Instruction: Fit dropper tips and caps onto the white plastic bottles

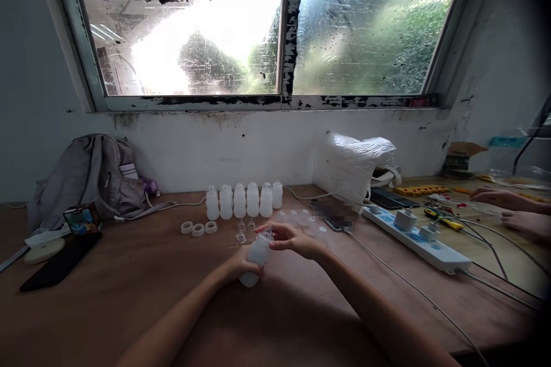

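My left hand (240,264) is wrapped round the body of a frosted white baby bottle (259,249), which tilts with its top to the upper right. At its top, the thumb and fingers of my right hand (295,241) close round the rim, where a clear part, seemingly a teat, partly shows. Behind my hands several similar bottles (239,202) stand upright in a row. Three white collar rings (198,230) lie left of the held bottle. Clear teats (240,237) rest just behind it, and small clear discs (322,229) are spread to the right.
A grey backpack (103,178), a small box (82,218) and a black flat case (60,264) occupy the left. On the right are a phone (338,222), a white power strip (413,241) with cables, and a silvery bag (353,166). Another person's hands (512,209) are at the far right.
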The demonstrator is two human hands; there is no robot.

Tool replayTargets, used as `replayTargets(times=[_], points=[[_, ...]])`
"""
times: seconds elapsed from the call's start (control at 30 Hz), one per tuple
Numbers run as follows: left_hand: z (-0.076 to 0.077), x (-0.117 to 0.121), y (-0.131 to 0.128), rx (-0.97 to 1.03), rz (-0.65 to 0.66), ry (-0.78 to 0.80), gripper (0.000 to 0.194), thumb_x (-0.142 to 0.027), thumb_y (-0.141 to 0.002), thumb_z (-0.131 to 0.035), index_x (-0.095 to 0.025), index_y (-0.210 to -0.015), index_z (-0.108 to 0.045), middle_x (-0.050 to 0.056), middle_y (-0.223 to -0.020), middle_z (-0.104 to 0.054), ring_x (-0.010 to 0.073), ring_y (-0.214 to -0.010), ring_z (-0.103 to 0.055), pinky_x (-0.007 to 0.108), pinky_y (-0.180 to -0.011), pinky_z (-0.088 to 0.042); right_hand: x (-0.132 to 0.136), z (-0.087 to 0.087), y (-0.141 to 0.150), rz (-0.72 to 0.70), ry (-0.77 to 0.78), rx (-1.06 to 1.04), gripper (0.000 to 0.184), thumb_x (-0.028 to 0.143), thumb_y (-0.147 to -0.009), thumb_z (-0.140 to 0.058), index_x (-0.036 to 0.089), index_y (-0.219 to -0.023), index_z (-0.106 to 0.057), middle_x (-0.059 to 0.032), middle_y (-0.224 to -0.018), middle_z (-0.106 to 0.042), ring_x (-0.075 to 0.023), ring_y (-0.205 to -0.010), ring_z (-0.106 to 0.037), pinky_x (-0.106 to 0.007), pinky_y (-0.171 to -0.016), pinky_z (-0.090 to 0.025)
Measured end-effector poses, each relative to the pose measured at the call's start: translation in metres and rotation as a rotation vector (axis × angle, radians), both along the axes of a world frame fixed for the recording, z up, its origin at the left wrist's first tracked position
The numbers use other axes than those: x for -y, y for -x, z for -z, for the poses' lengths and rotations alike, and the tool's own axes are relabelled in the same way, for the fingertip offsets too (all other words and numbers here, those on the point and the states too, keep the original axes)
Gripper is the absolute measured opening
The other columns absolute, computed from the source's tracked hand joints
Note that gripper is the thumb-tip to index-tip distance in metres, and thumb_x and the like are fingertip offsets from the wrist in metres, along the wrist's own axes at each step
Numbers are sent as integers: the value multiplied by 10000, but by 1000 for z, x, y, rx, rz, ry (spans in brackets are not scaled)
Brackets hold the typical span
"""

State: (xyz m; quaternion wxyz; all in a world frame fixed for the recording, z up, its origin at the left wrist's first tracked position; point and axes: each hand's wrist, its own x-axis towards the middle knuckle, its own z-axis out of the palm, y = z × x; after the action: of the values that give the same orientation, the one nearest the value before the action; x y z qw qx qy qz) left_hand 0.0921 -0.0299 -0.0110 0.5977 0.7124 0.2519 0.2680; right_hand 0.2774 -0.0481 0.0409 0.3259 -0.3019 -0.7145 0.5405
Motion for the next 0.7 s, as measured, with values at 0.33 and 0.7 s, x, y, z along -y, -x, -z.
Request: replayTargets(times=[0.33, 0.7], points=[[-2, 1, 2, -40, 17, 101, 204, -150, -507, -623, -135, -704, -572, -12, -634, -560, 128, -596, -489, 219, -526, -357, -12, 16, -7, -84, 137, -121, 468, 275, -630, -656, 192, -1066, -509, -56, -1013, -539, -166, -976, -470, -304, -828, -355], [4, 0, -4, 64, -26, 215, 260, -174, -523, -617, -118, -766, -541, 3, -585, -568, 119, -496, -504, 234, -483, -365, -3, 20, 15, 213, -46, -78, 372, 370, -720, -558, 157, -1025, -547, -46, -921, -573, -159, -833, -511, -307, -761, -378]])
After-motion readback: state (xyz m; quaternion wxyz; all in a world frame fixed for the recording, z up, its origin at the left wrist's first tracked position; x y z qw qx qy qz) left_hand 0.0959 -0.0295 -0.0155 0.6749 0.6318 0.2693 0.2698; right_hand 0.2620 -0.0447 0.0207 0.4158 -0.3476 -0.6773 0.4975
